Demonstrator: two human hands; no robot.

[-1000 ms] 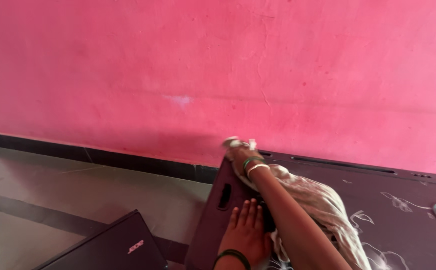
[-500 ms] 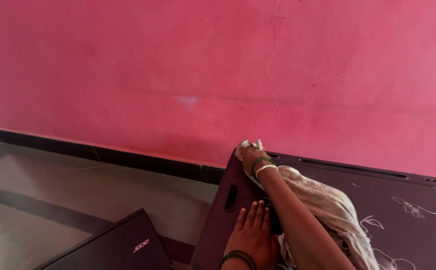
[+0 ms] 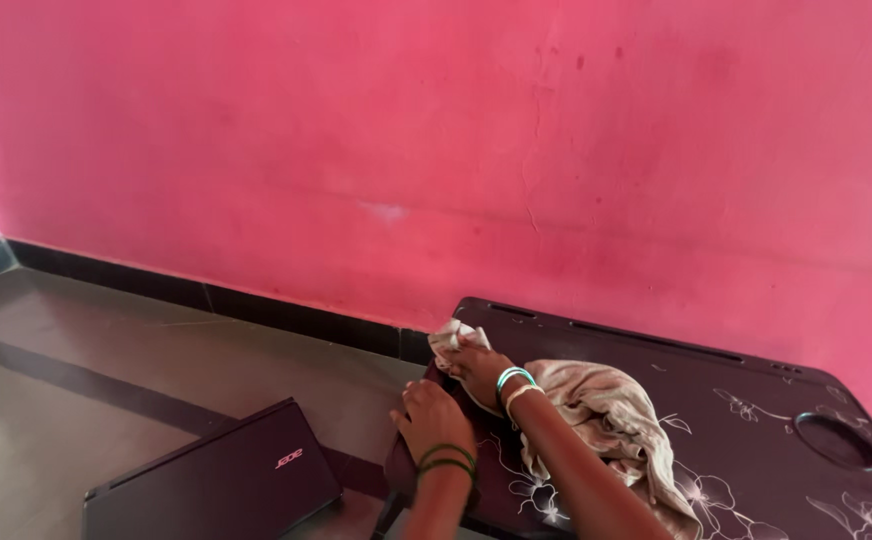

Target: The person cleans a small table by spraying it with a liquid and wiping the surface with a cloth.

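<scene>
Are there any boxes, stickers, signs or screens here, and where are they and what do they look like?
Closed laptop: on the floor at lower left, a flat dark rectangle with a small light logo on its lid; the screen is hidden.
No boxes, stickers or signs show.

Pink plastered wall (image 3: 436, 130), scuffed, hairline crack mid-right. Black skirting strip (image 3: 206, 295) along base. Grey tiled floor (image 3: 76, 380) with dark band. Daylight, even.
</scene>
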